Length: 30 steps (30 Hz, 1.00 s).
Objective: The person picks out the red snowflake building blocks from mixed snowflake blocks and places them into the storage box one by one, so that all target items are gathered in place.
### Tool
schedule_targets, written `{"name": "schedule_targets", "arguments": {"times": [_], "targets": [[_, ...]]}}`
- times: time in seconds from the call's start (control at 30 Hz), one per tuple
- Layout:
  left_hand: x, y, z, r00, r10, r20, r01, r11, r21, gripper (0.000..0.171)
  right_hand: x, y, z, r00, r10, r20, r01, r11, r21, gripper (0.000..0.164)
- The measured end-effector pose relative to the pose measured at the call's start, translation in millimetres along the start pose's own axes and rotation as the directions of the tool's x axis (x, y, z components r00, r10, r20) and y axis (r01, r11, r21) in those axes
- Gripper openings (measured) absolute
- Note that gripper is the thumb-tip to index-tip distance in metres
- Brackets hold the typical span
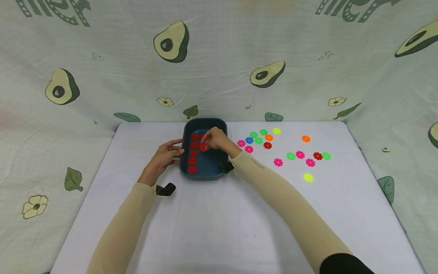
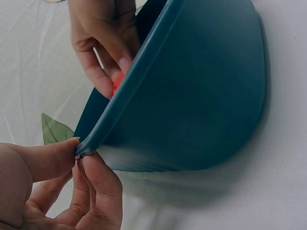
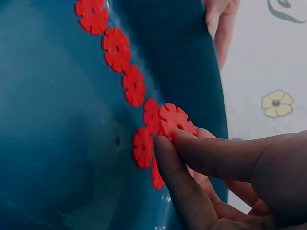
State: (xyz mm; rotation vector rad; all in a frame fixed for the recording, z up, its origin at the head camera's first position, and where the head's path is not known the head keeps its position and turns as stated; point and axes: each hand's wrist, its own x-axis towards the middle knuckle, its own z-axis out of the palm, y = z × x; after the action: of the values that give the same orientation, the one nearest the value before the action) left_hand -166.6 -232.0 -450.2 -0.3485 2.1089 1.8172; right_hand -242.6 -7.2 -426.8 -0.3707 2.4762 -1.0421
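A dark blue-green plastic tray [image 1: 208,169] stands at the back of the table. My left hand [image 1: 163,158] pinches its left rim between thumb and fingers, clearest in the left wrist view. Over the inside of the tray, my right hand [image 1: 218,138] pinches a red notched disc [image 3: 171,118] between thumb and fingertips. Beneath it, more red notched discs [image 3: 133,86] lie flat on the tray floor, most in a line along the left wall. One other red disc [image 3: 142,147] lies beside that line, near the far end.
Loose notched discs lie right of the tray: green [image 1: 258,140], pink [image 1: 278,162], orange [image 1: 306,139], yellow [image 1: 308,177], one blue [image 1: 249,140] and dark red [image 1: 318,156]. A printed cloth [image 1: 219,49] hangs behind the white table [image 1: 212,228].
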Motion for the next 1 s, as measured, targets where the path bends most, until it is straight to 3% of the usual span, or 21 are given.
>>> {"name": "schedule_targets", "arguments": {"times": [0.37,0.73,1.0], "targets": [[0.4,1.0,1.7,1.0,0.006,0.009,-0.006,1.0,0.014,0.059,11,-2,8,0.998,0.056,0.01,-0.056,0.997,-0.054,0.016],[-1.4,1.0,0.7,0.999,0.033,0.013,-0.033,0.999,-0.007,0.058,17,-1,13,0.998,0.042,0.039,-0.04,0.998,-0.049,0.024],[0.1,0.8,0.4,1.0,0.001,-0.001,-0.001,1.0,0.001,0.058,19,0,16,0.997,0.051,0.05,-0.048,0.997,-0.061,0.023]]}}
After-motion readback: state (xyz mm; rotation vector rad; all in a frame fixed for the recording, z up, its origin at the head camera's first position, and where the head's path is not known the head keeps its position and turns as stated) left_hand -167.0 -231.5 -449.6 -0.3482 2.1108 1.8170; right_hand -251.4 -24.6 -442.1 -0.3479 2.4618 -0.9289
